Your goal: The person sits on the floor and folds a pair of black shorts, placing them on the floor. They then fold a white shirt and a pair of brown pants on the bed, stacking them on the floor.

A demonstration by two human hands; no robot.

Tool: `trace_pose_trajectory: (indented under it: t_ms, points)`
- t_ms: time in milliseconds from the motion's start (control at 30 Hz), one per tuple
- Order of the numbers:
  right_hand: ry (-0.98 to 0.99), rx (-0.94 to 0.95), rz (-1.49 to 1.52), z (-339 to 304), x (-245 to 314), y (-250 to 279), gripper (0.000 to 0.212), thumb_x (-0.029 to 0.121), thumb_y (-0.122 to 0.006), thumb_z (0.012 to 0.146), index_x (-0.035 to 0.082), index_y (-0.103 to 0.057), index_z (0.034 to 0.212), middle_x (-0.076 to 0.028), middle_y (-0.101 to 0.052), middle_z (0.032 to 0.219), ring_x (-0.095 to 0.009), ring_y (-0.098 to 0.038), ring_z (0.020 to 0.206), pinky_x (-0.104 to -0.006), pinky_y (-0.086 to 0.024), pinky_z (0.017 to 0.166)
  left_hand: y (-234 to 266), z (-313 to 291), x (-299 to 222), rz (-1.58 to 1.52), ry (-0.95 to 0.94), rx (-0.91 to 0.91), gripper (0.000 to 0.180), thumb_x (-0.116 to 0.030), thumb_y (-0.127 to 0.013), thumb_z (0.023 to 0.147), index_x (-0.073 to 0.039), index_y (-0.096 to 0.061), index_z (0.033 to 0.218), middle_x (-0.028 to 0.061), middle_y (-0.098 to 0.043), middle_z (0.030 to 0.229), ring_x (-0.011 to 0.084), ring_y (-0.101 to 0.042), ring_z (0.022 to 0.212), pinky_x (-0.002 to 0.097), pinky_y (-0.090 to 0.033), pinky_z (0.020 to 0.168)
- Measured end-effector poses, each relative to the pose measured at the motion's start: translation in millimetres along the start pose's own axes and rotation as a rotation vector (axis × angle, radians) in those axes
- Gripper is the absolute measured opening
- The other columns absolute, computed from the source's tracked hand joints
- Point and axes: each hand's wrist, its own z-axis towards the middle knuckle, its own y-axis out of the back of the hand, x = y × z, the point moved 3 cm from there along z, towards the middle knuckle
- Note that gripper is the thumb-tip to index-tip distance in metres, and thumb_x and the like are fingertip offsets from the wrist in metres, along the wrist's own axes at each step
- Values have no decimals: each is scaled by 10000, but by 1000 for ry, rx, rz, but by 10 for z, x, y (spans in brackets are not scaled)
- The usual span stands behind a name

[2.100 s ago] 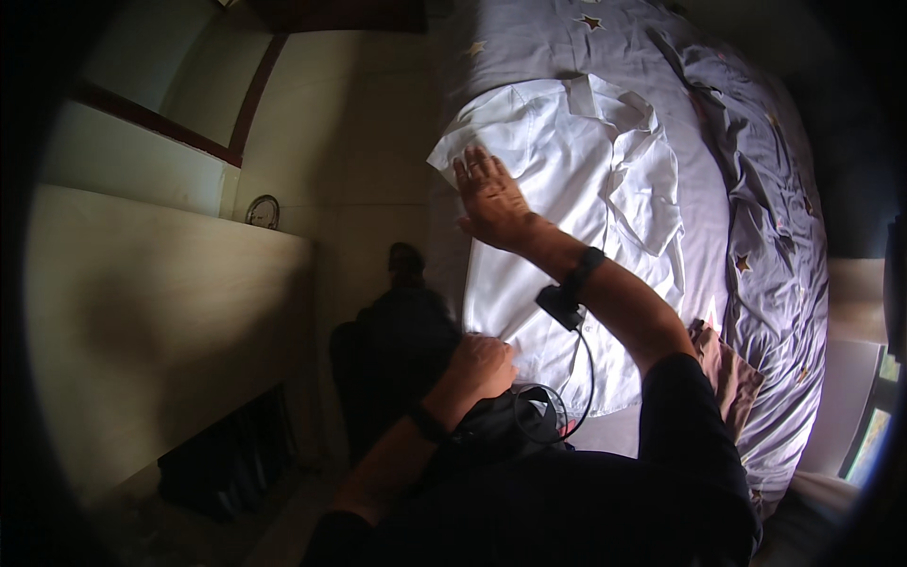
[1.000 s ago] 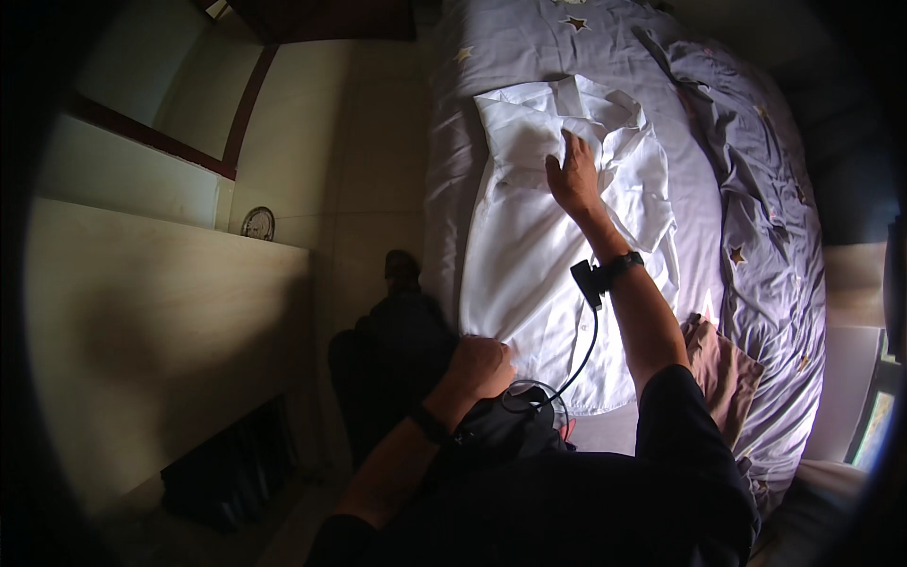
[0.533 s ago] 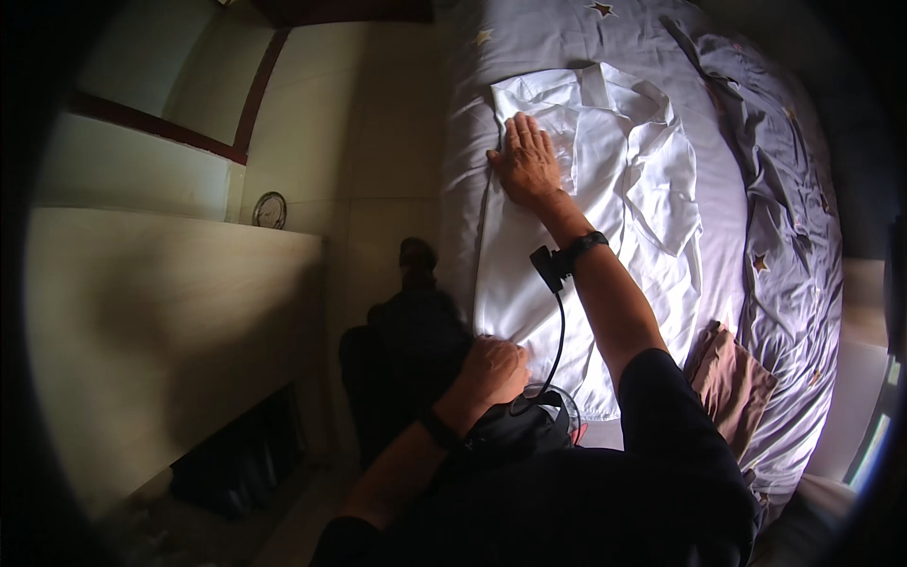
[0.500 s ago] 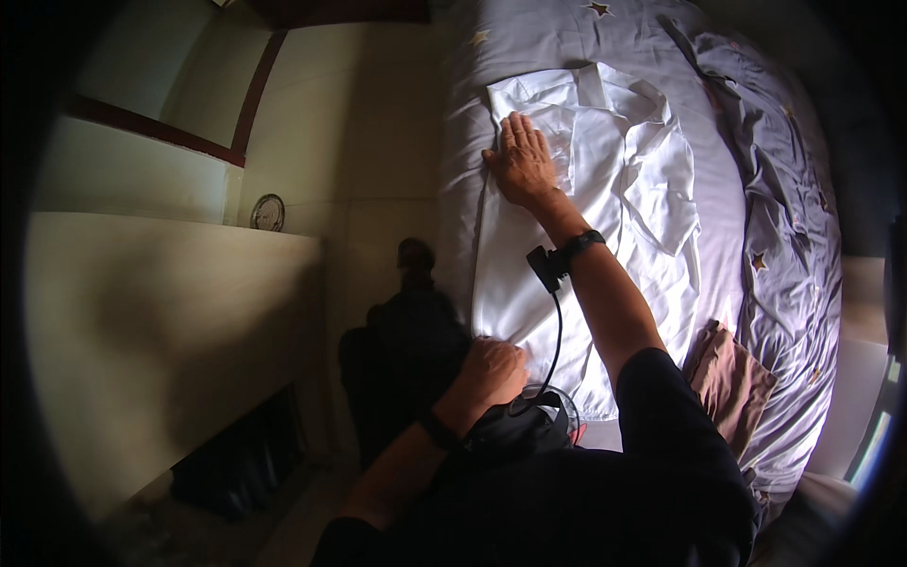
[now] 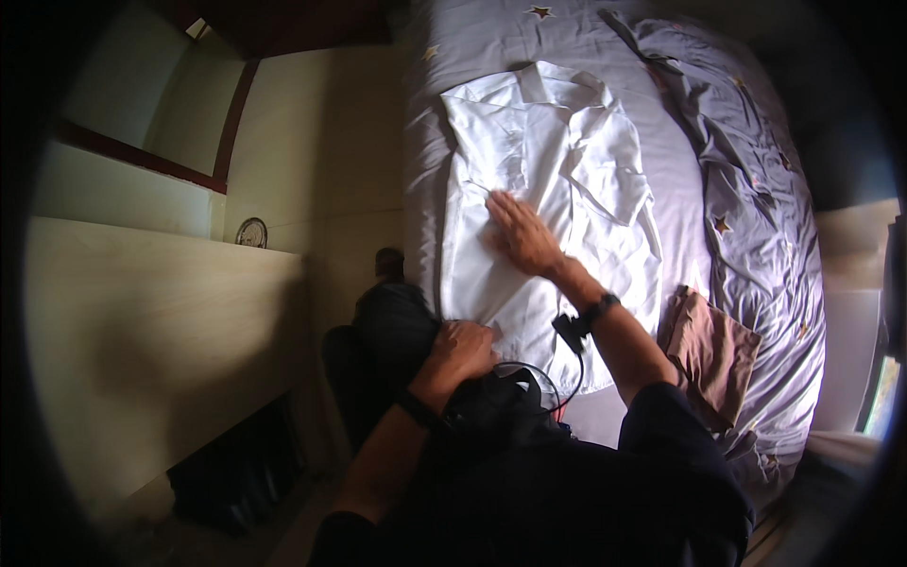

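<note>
A white collared shirt lies spread on the purplish-grey star-patterned bedsheet, collar away from the person, with a brown cloth near its lower right. The right hand is flat over the shirt's front, fingers outstretched and clasping nothing. The left hand curls by its lower left edge; whether it pinches any fabric I cannot tell

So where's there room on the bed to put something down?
Bare bed beyond the collar of the white shirt, or the strip between shirt and bunched cover. It's crowded nearer the person: left hand, right hand, brown cloth.
</note>
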Motion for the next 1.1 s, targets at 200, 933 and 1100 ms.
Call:
trace_pose_trajectory:
  t_ms: [200,933,1100]
  points:
    - [-268,256,86,-1469,816,611,738,206,-671,945,32,-352,1586,-168,-316,1669,-331,-265,1562,-463,-226,1278,92,-123,-117,103,55,89,442,-320,-750,790,-40,-716,1130,212,-729,1143,362,-673,1148,445,-508,1021]
    - [-345,84,-184,-3140,900,1021,625,32,-491,861,-2,-490,1485,-173,-467,1571,-339,-411,1476,-448,-303,1234,-172,-278,-206,287,-48,-220,231,-33,-557,908,-59,-682,1100,159,-657,1144,365,-605,1159,478,-498,995]
    - [-342,81,-176,-3145,793,1119,596,26,-483,856,-3,-534,1449,-167,-504,1544,-323,-427,1467,-434,-321,1226,-170,-324,-72,218,-135,-321,141,-41,-583,883,-16,-671,991,201,-655,1029,404,-620,1065,476,-503,951]
